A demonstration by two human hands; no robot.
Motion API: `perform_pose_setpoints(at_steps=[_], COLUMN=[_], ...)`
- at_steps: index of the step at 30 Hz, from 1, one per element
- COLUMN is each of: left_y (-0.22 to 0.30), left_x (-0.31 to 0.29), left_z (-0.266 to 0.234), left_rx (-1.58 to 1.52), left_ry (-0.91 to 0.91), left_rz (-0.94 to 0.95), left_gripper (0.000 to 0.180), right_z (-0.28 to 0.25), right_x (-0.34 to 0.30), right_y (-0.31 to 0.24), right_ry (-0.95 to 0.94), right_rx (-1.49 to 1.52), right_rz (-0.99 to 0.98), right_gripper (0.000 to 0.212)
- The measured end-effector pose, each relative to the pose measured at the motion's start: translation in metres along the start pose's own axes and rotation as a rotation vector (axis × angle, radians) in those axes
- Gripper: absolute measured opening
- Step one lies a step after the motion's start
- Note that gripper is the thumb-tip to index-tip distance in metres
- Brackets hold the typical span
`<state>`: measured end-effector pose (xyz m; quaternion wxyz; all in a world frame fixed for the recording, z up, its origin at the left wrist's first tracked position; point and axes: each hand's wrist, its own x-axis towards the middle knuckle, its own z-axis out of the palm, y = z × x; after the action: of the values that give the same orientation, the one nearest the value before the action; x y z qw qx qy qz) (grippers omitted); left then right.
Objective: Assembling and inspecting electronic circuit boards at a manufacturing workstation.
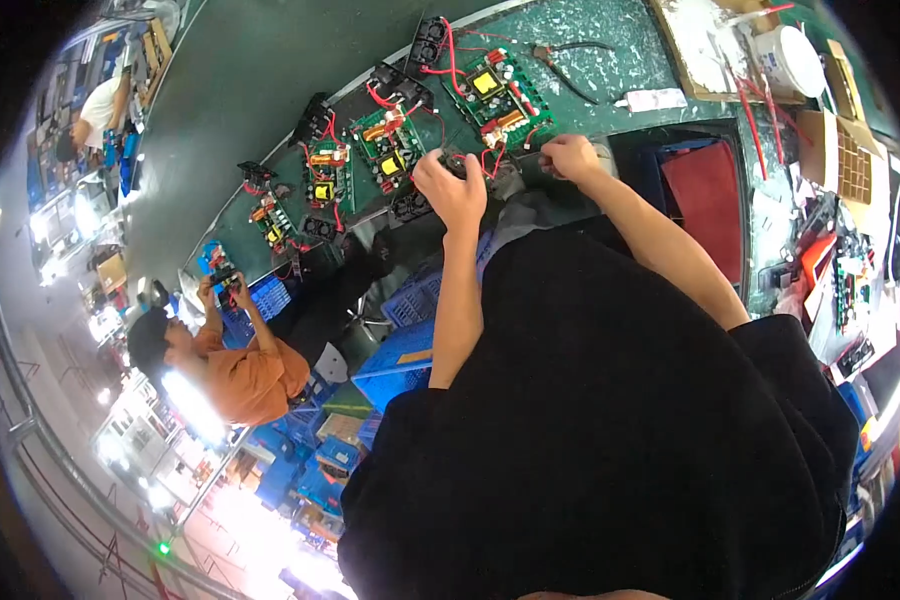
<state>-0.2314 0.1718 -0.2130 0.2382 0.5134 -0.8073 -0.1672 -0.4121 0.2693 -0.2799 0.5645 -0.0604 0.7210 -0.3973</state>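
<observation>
At the near edge of the green bench, my left hand (pixel 452 188) is closed around a small black part (pixel 456 166) with red wires, most of it hidden by the fingers. Right of it, my right hand (pixel 571 158) has its fingers pinched together at the bench edge; what they hold, if anything, cannot be made out. Just beyond both hands lies a green circuit board (pixel 498 98) with a yellow transformer and red wires. A black twin-fan unit (pixel 429 42) sits at that board's far side, joined by red wires. Left of my left hand is another circuit board (pixel 385 145).
Cutters (pixel 572 68) and a white tube (pixel 654 100) lie beyond my right hand. More boards (pixel 327 172) line the bench to the left, where a person in orange (pixel 245 375) works. A white tub (pixel 790 60) stands far right; blue crates (pixel 395 365) are below left.
</observation>
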Motion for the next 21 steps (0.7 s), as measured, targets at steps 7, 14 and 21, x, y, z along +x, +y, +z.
perform_pose_setpoints(at_steps=[7,14,21], left_y=[-0.013,-0.019,-0.011], left_x=[0.041,0.064,0.057], left_z=[-0.007,0.003,0.018], left_rx=[0.056,0.220,-0.023], left_ry=[-0.451,-0.651,-0.427], left_rz=[-0.073,-0.115,-0.095], left_gripper=[0.055,0.060,0.029], right_z=[0.045,0.015,-0.022], right_x=[-0.036,-0.022,0.022], right_y=[-0.012,-0.048,-0.117], right_ry=[-0.308,-0.266,0.314], right_rx=[0.144,0.015,-0.558], right_rz=[0.227,0.397,-0.611], right_gripper=[0.019,0.018,0.024])
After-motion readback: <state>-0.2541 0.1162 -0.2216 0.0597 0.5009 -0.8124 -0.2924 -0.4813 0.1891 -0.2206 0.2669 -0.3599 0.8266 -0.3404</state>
